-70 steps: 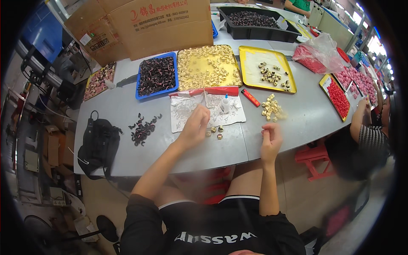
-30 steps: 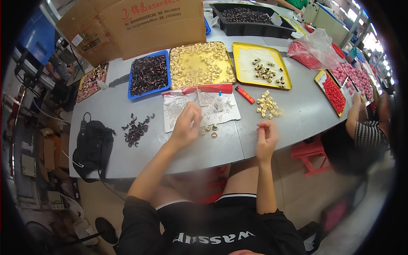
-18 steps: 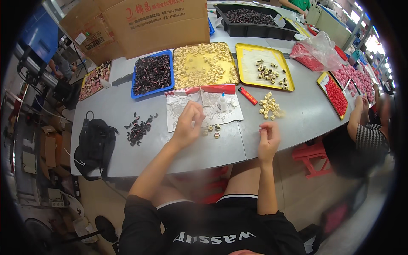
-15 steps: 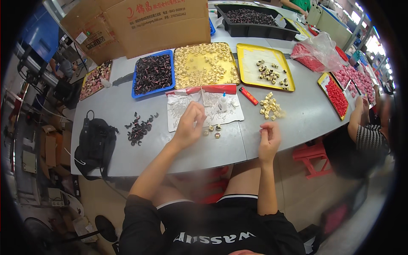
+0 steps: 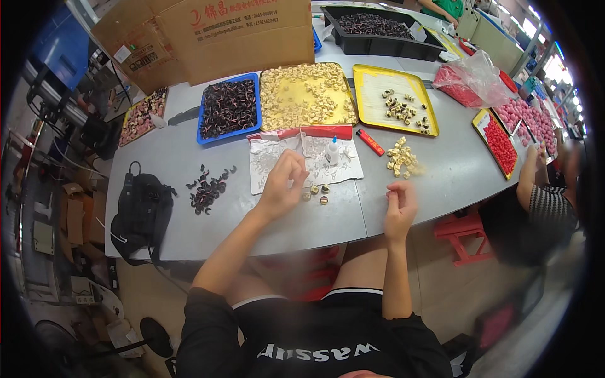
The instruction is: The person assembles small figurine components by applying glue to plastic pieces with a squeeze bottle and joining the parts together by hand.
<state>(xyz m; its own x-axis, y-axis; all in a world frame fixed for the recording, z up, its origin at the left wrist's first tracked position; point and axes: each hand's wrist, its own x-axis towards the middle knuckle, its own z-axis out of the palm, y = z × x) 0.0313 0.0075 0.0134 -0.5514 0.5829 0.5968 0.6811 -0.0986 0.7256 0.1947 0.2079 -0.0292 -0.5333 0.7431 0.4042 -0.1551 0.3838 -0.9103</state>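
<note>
My left hand [image 5: 285, 184] is closed over the near edge of a white sheet [image 5: 261, 173], its fingertips curled together. Anything inside it is hidden or too small to name. Just right of it lie several small cream-and-dark blocks [image 5: 324, 200]. A small white bottle with a blue tip [image 5: 332, 153] stands on the sheet, which is smeared and has a red far edge. With thumb and fingers drawn together, my right hand [image 5: 401, 205] is at the table's near edge; no held thing can be made out. Beyond it is a pile of cream blocks [image 5: 401, 157].
Dark curved pieces [image 5: 206, 192] lie left, beside a black bag [image 5: 142, 211]. Behind are a blue tray [image 5: 200, 123] of dark pieces and two yellow trays [image 5: 290, 101] [image 5: 372, 82]. A red-and-black stick-shaped item [image 5: 370, 142] lies near the cream pile. A co-worker's hand [image 5: 534, 160] shows at right.
</note>
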